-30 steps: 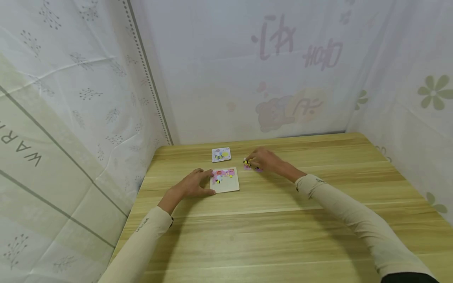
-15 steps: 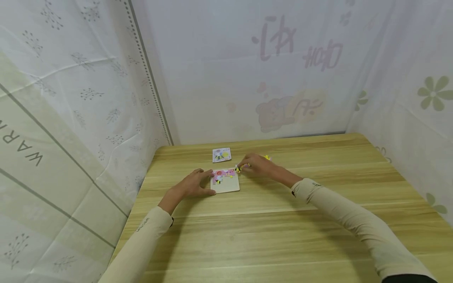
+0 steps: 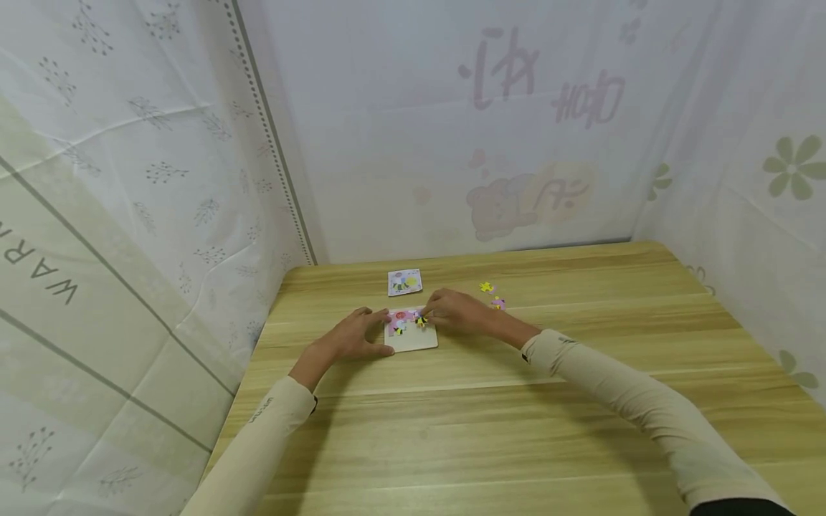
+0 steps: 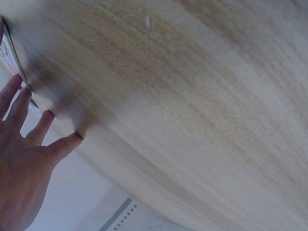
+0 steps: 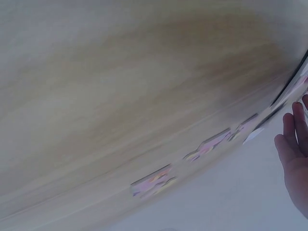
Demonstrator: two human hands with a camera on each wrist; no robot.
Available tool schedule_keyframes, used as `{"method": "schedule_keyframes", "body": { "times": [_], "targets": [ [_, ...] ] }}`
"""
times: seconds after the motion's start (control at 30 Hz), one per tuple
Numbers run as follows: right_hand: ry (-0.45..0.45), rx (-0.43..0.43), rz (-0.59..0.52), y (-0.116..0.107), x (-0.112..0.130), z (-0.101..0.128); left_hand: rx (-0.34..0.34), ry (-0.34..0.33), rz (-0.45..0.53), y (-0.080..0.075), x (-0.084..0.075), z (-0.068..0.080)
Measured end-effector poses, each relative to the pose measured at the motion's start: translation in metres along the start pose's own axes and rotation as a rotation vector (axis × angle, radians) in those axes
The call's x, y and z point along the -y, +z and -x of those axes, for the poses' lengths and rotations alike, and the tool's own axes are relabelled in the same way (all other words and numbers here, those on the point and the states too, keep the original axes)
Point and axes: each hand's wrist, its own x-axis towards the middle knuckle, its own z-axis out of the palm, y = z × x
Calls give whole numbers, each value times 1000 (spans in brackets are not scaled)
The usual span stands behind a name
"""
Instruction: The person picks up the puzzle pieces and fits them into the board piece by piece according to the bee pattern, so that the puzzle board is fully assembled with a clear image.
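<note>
A pale square puzzle board lies on the table, with pink, bee-printed pieces fitted along its top and left side. My left hand rests at the board's left edge, thumb by the lower corner and fingertips by the upper part. Its fingers are spread and fairly straight in the left wrist view. Over the board's upper right, my right hand pinches a black-and-yellow puzzle piece between thumb and fingers. Only part of my right hand enters the right wrist view, where the piece is hidden.
Behind the board lies a printed picture card with a bee on it. Loose pieces sit to the right: a yellow piece and a pink piece beyond my right hand. Patterned curtains hang around the wooden table.
My right hand has picked up the black-and-yellow puzzle piece from the loose ones and carried it left onto the board's upper right. My left hand has stayed at the board's edge.
</note>
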Motion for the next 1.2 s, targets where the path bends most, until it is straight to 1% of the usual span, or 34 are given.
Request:
{"method": "schedule_keyframes", "body": {
  "times": [0.13,0.3,0.6,0.93,1.2],
  "targets": [
    [4,15,21,5,2,-5,3,-9,1,1,0,0],
    [15,41,17,10,4,-10,5,-11,1,0,-1,0],
    [-27,49,58,14,6,-19,6,-12,-3,-1,-1,1],
    [-85,57,95,19,9,-22,-5,-2,-2,1,1,0],
    [-65,72,112,19,13,-23,-5,-1,-9,0,1,0]
  ]
}}
